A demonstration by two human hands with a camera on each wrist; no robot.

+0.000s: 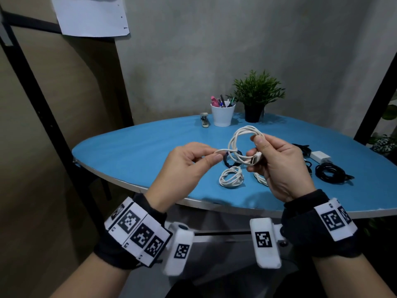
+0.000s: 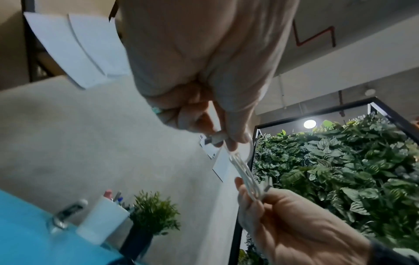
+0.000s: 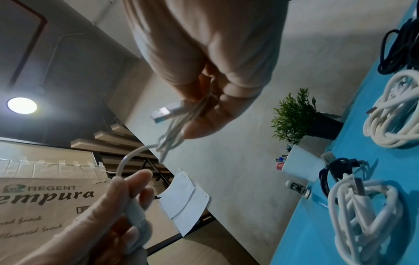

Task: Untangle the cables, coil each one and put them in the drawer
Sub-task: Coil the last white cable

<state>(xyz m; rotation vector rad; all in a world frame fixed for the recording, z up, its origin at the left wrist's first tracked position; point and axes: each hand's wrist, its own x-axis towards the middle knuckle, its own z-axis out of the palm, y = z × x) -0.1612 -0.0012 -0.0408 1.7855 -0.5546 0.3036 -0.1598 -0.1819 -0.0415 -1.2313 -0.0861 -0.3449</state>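
Note:
A white cable (image 1: 237, 134) is wound into a loose coil held above the blue table (image 1: 133, 147). My right hand (image 1: 256, 147) grips the coil's strands together with its USB plug (image 3: 162, 112). My left hand (image 1: 217, 154) pinches the cable's other end, a short tail that runs to the coil (image 3: 127, 159). In the left wrist view the strands (image 2: 246, 174) stretch between both hands. On the table lie a coiled white cable (image 1: 231, 177), a second white one (image 1: 261, 179) partly hidden by my right hand, a dark blue cable (image 1: 227, 161) and a black coil (image 1: 332, 173). No drawer is in view.
A white charger block (image 1: 320, 156) and more black cable (image 1: 303, 148) lie at the right. At the table's back stand a white pen cup (image 1: 222, 115), a potted plant (image 1: 256, 97) and a stapler (image 1: 205, 119). Black frame posts (image 1: 32, 87) flank the table.

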